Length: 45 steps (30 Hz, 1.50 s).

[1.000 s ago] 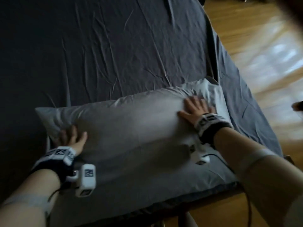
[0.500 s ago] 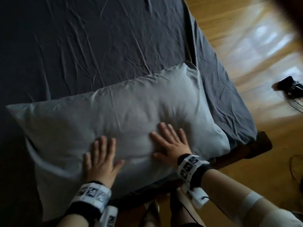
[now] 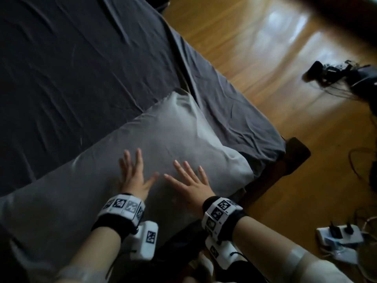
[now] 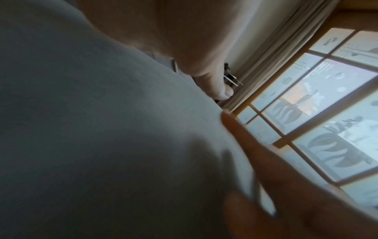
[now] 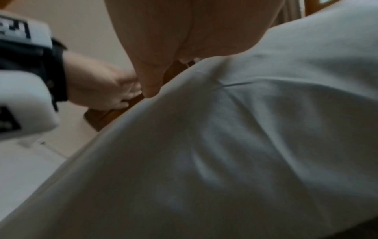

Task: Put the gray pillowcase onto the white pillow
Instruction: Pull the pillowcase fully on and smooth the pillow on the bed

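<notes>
Both palms flat, fingers spread: the left hand (image 3: pixel 133 176) and right hand (image 3: pixel 191 183) press the soft, light gray pillowcase (image 3: pixel 159 144) at the bed (image 3: pixel 71 68)'s near edge; its corners look best for gripping.

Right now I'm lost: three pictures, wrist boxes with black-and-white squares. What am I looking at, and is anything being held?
No machine here: a person works bare-handed, with cameras strapped to the head and both wrists. The wide picture is from the head; the two close, blurry ones look along each hand. A pillow in a gray pillowcase lies on a bed with a dark sheet. The left hand and right hand lie flat on it, fingers spread. Nothing is gripped. The wood floor holds cables and a power strip.
</notes>
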Each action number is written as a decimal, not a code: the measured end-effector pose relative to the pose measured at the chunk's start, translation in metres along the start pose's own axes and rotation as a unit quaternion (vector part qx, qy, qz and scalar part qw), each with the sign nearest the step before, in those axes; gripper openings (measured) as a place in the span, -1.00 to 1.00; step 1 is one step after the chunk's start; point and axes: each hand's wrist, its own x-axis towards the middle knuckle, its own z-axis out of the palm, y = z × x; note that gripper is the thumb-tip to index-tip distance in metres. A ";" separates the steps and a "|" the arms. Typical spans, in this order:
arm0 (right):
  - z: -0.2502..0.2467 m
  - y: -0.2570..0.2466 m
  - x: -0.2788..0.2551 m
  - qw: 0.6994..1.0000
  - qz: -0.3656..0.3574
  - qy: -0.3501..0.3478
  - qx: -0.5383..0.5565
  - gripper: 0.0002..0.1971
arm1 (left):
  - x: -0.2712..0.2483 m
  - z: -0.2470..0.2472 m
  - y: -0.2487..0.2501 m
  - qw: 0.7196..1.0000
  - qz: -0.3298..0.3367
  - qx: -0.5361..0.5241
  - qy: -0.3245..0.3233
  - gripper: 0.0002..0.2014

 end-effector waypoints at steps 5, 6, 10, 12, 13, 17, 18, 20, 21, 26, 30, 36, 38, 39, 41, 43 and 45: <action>0.002 0.080 -0.003 0.979 0.187 0.040 0.072 -0.18 | 0.077 0.009 0.078 0.992 0.001 0.080 -0.093 -0.22; -0.002 0.093 -0.006 0.965 0.234 0.054 0.101 -0.13 | 0.092 0.008 0.088 0.989 -0.018 0.093 -0.113 -0.22; -0.019 0.133 -0.017 0.867 0.368 0.167 0.291 -0.29 | 0.149 -0.004 0.132 0.981 -0.056 0.138 -0.123 -0.22; -0.013 0.149 -0.021 0.816 0.408 0.195 0.360 -0.42 | 0.176 -0.008 0.148 0.981 -0.041 0.158 -0.101 -0.23; -0.009 0.155 -0.024 0.791 0.421 0.197 0.398 -0.46 | 0.189 -0.010 0.154 0.983 -0.036 0.160 -0.087 -0.24; 0.014 0.169 -0.025 0.722 0.441 0.160 0.508 -0.68 | 0.239 -0.018 0.169 0.989 -0.055 0.123 -0.065 -0.24; 0.017 0.170 -0.025 0.717 0.444 0.149 0.516 -0.71 | 0.250 -0.018 0.170 0.987 -0.072 0.124 -0.065 -0.24; 0.024 0.176 -0.023 0.704 0.450 0.145 0.530 -0.63 | 0.264 -0.018 0.177 0.984 -0.099 0.133 -0.063 -0.25; 0.027 0.179 -0.021 0.699 0.443 0.146 0.541 -0.56 | 0.271 -0.018 0.179 0.985 -0.103 0.129 -0.058 -0.27; 0.002 0.198 -0.022 0.723 0.339 0.117 0.590 -0.46 | 0.279 -0.023 0.188 0.984 -0.118 0.084 -0.099 -0.44; -0.034 0.222 -0.002 0.790 0.328 0.081 0.512 -0.41 | 0.274 -0.030 0.171 0.979 -0.148 0.088 -0.111 -0.04; -0.125 0.204 0.105 0.830 0.191 0.136 0.506 -0.65 | 0.219 -0.042 0.169 0.988 -0.057 -0.108 -0.093 -0.81; -0.144 0.185 0.140 0.847 0.147 0.129 0.494 -0.69 | 0.214 -0.044 0.159 0.976 -0.032 -0.199 -0.082 -0.75; -0.149 0.176 0.154 0.858 0.126 0.121 0.483 -0.70 | 0.211 -0.045 0.156 0.971 -0.015 -0.224 -0.076 -0.67; -0.159 0.160 0.174 0.884 0.093 0.098 0.447 -0.66 | 0.204 -0.044 0.155 0.966 0.027 -0.245 -0.078 -0.52; -0.165 0.145 0.189 0.908 0.077 0.063 0.407 -0.57 | 0.199 -0.042 0.156 0.960 0.051 -0.261 -0.089 -0.46; -0.166 0.136 0.199 0.922 0.082 0.052 0.376 -0.57 | 0.195 -0.042 0.159 0.956 0.056 -0.276 -0.087 -0.43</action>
